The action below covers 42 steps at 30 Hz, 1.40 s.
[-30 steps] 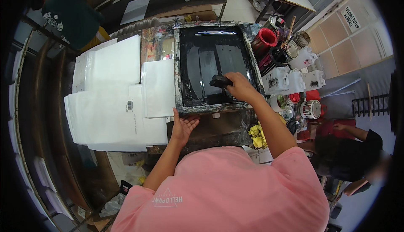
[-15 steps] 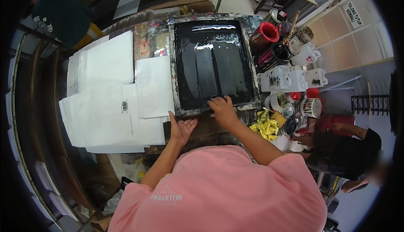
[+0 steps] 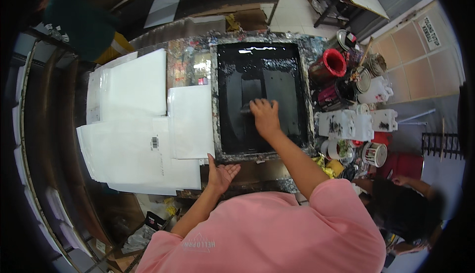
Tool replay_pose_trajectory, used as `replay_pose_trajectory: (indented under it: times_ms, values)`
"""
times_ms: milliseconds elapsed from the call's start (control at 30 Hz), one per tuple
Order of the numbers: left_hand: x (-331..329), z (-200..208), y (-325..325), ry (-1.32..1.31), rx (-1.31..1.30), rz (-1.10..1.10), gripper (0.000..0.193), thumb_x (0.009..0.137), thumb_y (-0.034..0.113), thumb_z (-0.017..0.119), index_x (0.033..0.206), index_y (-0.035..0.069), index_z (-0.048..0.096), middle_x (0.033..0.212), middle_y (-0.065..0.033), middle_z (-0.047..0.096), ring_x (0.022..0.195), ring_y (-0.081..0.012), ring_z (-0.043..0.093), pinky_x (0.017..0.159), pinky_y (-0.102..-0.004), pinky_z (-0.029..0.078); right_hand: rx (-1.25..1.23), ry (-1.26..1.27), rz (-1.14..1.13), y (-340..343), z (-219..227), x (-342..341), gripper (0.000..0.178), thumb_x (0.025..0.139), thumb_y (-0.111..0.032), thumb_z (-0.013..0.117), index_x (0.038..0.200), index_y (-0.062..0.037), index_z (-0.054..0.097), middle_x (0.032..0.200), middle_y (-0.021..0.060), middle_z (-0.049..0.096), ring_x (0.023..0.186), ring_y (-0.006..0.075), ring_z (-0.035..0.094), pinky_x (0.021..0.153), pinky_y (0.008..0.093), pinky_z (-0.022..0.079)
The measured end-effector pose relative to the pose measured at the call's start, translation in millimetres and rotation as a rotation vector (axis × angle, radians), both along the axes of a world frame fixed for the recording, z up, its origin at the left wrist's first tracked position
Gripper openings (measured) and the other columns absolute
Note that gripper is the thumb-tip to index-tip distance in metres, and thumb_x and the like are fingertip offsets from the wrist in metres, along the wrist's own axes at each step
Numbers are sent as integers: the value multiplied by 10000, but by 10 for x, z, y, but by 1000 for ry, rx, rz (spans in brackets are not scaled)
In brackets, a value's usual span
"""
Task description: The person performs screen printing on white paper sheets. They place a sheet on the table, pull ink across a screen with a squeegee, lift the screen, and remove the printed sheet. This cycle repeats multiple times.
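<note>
A screen-printing frame (image 3: 215, 119) lies on the work table, its mesh (image 3: 284, 90) covered with wet black ink. My right hand (image 3: 266, 117) reaches over the mesh near its middle, fingers curled. A small dark piece shows at its fingertips against the black ink, but its kind is hidden. My left hand (image 3: 222, 175) is open, palm up, just in front of the frame's near left corner, with the thumb pointing up beside it. Nothing lies in that palm. A stack of white sheets (image 3: 190, 124) rests against the frame's left side.
More white sheets and packets (image 3: 131, 85) spread over the table's left side. To the right crowd a red ink can (image 3: 329, 64), white jugs (image 3: 346, 124), tins and a yellow cloth (image 3: 322, 166). One person (image 3: 403, 206) is at the right, another (image 3: 81, 20) at the far left.
My right hand has moved from the frame's near edge inward over the inked mesh. My left hand stays open by the near left corner. The whole view has shifted slightly.
</note>
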<state>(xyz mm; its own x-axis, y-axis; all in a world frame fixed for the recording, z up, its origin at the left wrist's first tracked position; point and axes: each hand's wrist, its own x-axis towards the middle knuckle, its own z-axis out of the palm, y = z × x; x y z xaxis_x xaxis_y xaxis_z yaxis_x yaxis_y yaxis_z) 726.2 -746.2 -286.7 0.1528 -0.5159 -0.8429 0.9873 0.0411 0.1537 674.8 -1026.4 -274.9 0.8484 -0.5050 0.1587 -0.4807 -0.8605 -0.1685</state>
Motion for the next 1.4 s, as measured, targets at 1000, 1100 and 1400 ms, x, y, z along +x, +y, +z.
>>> replay_pose_trajectory:
  times_ms: [1000, 1100, 1400]
  values:
    - [-62, 290, 194, -151, -252, -180, 1357, 805, 908, 534, 1636, 36, -93, 1666, -270, 182, 1303, -357, 586, 1030, -473, 531, 62, -80, 53, 1123, 590, -1369, 514, 787, -77, 684, 1296, -134, 635, 1244, 95, 645, 1216, 319, 565, 1027, 518, 375]
    - [-108, 406, 245, -175, -206, -197, 1299, 806, 919, 517, 1630, 24, 64, 1620, -254, 288, 1268, -322, 606, 981, -442, 548, -21, -79, 41, 1207, 673, -1388, 508, 784, -74, 680, 1287, -119, 628, 1233, 93, 650, 1214, 329, 561, 1034, 518, 368]
    - [46, 1044, 135, -450, -436, -258, 1075, 904, 884, 392, 1530, 11, 348, 1494, -173, 506, 1259, -271, 601, 1040, -389, 491, -169, -181, -3, 1141, 1625, -1078, 374, 815, -177, 647, 1161, -38, 618, 1107, 164, 591, 1098, 349, 544, 1033, 546, 338]
